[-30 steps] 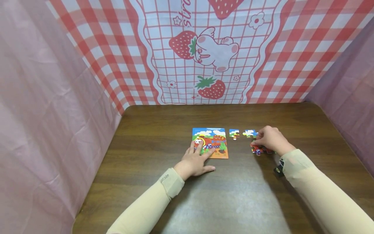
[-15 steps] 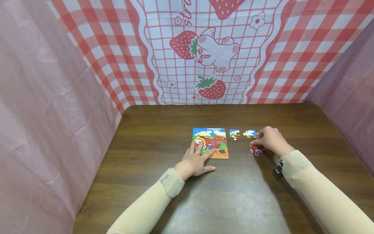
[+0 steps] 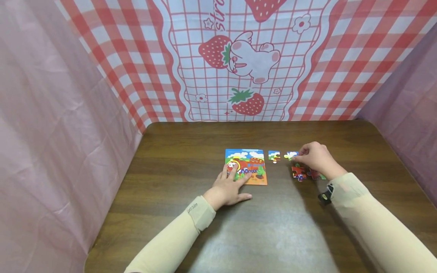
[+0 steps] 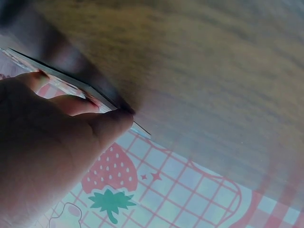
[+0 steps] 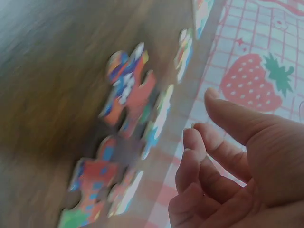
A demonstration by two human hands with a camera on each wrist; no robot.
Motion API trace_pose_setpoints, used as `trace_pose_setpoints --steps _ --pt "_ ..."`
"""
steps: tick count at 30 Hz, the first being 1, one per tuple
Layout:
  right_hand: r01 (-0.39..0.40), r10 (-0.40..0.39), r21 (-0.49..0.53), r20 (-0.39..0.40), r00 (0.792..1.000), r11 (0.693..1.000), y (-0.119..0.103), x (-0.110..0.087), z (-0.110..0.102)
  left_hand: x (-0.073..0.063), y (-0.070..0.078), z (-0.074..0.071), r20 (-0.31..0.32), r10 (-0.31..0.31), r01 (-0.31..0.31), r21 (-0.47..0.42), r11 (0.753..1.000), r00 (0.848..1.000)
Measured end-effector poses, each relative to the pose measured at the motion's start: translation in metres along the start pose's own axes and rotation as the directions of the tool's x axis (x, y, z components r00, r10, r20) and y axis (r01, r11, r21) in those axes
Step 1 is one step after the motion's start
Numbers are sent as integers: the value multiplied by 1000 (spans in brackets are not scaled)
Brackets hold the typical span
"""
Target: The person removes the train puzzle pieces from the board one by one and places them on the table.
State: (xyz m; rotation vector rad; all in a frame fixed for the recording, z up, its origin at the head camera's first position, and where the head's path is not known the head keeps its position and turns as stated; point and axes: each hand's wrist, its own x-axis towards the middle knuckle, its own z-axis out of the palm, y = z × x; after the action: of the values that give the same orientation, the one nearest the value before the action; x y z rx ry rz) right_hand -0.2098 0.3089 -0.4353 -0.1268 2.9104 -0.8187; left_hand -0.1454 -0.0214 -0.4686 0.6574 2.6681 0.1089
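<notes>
The table gives the work a flat bed, so a loose piece is best slid along it or pinched by its edge and lifted straight up. The picture board, with its train scene, lies flat on the table; light, even contact should be enough to keep it from skating.

The loose pieces spread just to its right and deserve one-at-a-time handling, since they lie close together and a dragging knuckle could disturb a neighbour. The cloud piece sits between the left-hand piece and the right hand, with the wheel piece on its near side and the green-cornered piece to the right of that. Another, the far-corner piece, shows only in the right wrist view. That view is blurred, so I cannot tell whether any are joined.

As for the grip, the left hand is spread wide, fingers resting on the near part of the board. The right hand is above the pieces, fingers loosely bent and a narrow gap between thumb and forefinger; no piece shows in it, and whether the thumb touches the cloud piece is unclear.
</notes>
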Motion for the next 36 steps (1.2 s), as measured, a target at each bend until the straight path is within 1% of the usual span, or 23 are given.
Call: trace_pose_setpoints --steps 3,8,12,16,20,26,29,31,33,36 --pt "35 -35 10 7 999 999 -11 4 2 0 0 0 3 -1 1 3 1000 1000" --pt "91 -93 44 47 995 995 -33 11 9 -1 0 0 5 -2 2 3 1000 1000" --pt "141 -145 62 62 988 988 -54 17 17 0 -1 0 9 -4 4 -15 1000 1000" --pt "184 -189 70 66 980 980 -72 27 26 1 -1 -3 18 -8 9 -38 999 1000" --pt "211 -217 70 92 972 975 -89 37 36 1 1 -6 26 -8 8 -14 1000 1000" --pt "260 -262 37 133 956 965 -112 49 55 -2 10 -1 23 15 -16 40 999 1000" --pt "262 -265 37 182 947 964 -123 52 67 -5 16 3 9 19 -20 62 998 1000" --pt "277 -278 34 215 936 960 -130 54 75 -7 21 5 -2 20 -19 79 997 1000" --pt "292 -292 37 243 925 956 -137 56 83 -8 25 7 1 16 -16 92 996 1000" --pt "304 -297 19 268 916 953 -144 59 92 -9 29 8 13 14 -15 101 995 1000"
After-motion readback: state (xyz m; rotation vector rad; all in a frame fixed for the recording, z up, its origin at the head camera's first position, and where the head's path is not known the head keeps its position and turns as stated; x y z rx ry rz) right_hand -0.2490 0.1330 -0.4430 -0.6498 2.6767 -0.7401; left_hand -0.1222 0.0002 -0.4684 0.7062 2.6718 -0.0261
